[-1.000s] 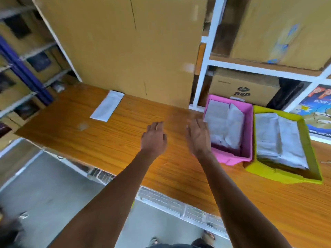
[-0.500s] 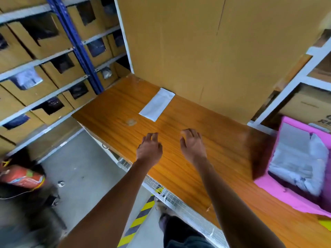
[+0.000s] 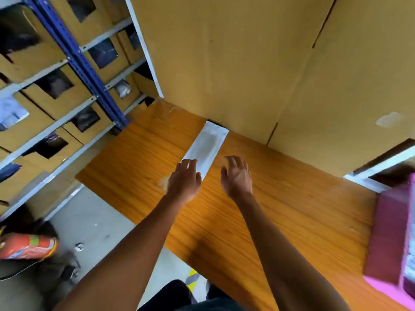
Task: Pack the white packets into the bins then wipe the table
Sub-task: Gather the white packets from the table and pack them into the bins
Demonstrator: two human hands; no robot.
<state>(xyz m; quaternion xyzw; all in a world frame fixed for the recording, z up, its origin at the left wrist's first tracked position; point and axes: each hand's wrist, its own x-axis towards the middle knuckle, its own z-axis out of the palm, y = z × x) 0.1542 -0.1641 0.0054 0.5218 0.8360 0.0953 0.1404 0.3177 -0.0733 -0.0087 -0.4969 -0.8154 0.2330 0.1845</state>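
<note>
One long white packet (image 3: 207, 143) lies flat on the wooden table (image 3: 280, 198), its far end against a tall cardboard box. My left hand (image 3: 184, 178) hovers at the packet's near end, fingers loosely spread and overlapping its corner; whether it touches is unclear. My right hand (image 3: 237, 176) is just right of the packet, fingers relaxed and slightly curled, holding nothing. The pink bin (image 3: 390, 234) shows at the right edge, blurred.
Large cardboard boxes (image 3: 258, 63) stand along the table's back. Shelves with a blue upright (image 3: 74, 59) and cardboard bins fill the left. The table's left corner and front edge drop to a grey floor (image 3: 94, 227) with an orange object.
The view swung left and the pink bin slid to the right edge. Both hands reached forward to the white packet, the left now at its near end.
</note>
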